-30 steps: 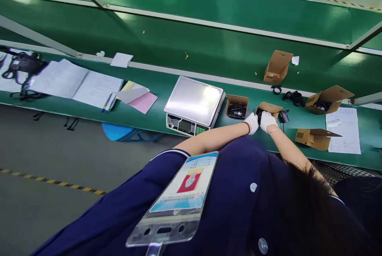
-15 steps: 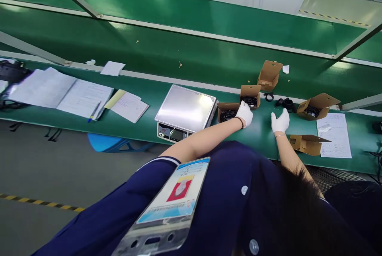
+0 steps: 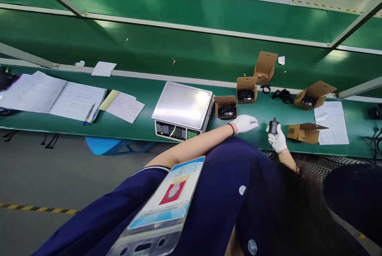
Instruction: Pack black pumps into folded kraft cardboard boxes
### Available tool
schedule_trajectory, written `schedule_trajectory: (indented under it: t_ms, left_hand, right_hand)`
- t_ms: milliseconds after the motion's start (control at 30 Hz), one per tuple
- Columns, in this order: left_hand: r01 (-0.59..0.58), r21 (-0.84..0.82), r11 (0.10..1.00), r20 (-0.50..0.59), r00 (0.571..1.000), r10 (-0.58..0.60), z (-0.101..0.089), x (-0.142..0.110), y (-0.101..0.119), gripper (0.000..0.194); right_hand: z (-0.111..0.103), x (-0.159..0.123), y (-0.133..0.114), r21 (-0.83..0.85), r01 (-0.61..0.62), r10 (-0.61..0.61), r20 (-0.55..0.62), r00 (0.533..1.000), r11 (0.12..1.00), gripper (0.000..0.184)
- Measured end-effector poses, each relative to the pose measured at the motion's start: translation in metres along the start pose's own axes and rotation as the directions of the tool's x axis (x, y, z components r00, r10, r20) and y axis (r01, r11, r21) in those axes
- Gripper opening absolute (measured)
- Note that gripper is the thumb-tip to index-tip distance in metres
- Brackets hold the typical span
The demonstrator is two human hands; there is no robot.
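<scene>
Both my hands wear white gloves. My right hand [image 3: 278,140] is closed around a small black cylindrical part [image 3: 273,125], held upright just above the green bench [image 3: 143,92]. My left hand [image 3: 245,123] lies flat on the bench with its fingers stretched out, holding nothing. It rests just in front of an open cardboard box [image 3: 226,106] with a coiled black cable inside. A second open box [image 3: 246,88] with black contents stands behind that one.
A steel-topped weighing scale [image 3: 182,108] sits left of my hands. More brown boxes stand at the back [image 3: 265,66], far right [image 3: 312,94] and near the right [image 3: 303,133]. Loose black parts [image 3: 282,94], a printed sheet [image 3: 332,122], an open ledger [image 3: 52,97] with a pen also lie here.
My left hand left the box it pushed to the back and came down flat on the bench. My right hand has picked up a small black part and pulled it toward me.
</scene>
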State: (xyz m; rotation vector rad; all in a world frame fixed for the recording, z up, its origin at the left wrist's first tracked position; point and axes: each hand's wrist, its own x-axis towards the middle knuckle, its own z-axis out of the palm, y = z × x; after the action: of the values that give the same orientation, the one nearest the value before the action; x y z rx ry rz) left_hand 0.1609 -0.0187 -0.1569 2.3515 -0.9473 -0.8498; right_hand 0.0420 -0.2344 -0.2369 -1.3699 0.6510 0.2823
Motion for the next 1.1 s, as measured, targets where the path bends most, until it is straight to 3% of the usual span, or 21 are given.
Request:
schedule_trajectory:
  t_ms: [133,333,467,533,600,700,833,1000,1100]
  left_hand:
    - [0.035,-0.25,0.968,0.122,0.993,-0.004,0.012,-0.007,0.008,0.042]
    - [0.053,-0.438,0.897,0.268,0.961,0.074,0.029,-0.014,0.026,0.037]
    - [0.056,-0.579,0.813,0.311,0.938,0.157,0.04,-0.026,0.038,0.066]
    - [0.0,-0.594,0.804,0.285,0.935,0.21,0.042,-0.036,0.045,0.08]
    - [-0.079,-0.54,0.838,0.234,0.942,0.24,0.041,-0.048,0.051,0.08]
    - [-0.153,-0.438,0.886,0.16,0.957,0.244,0.034,-0.064,0.057,0.066]
    - [-0.218,-0.446,0.868,0.033,0.965,0.259,0.026,-0.079,0.057,0.045]
    - [-0.147,-0.506,0.85,-0.022,0.987,0.157,0.024,-0.087,0.054,0.049]
    - [-0.035,-0.668,0.743,0.048,0.995,0.09,0.022,-0.093,0.054,0.052]
  right_hand:
    - [0.004,-0.053,0.016,0.37,-0.054,0.038,0.05,0.998,0.927,0.053]
    - [0.032,-0.113,0.011,0.673,-0.088,0.087,0.035,0.996,0.735,0.038]
    - [0.062,-0.143,0.005,0.82,-0.097,0.112,0.041,0.993,0.563,0.033]
    - [0.076,-0.155,0.002,0.847,-0.084,0.11,0.03,0.993,0.525,0.031]
    - [0.089,-0.166,0.0,0.838,-0.05,0.093,-0.001,0.996,0.544,0.028]
    - [0.106,-0.182,-0.004,0.768,-0.034,0.068,-0.012,0.998,0.639,0.023]
    - [0.127,-0.201,-0.014,0.726,-0.013,0.003,0.015,1.0,0.687,0.016]
    - [0.148,-0.215,-0.021,0.718,0.081,-0.076,-0.038,0.996,0.692,0.042]
    - [0.153,-0.22,-0.019,0.697,0.116,-0.102,-0.062,0.993,0.707,0.047]
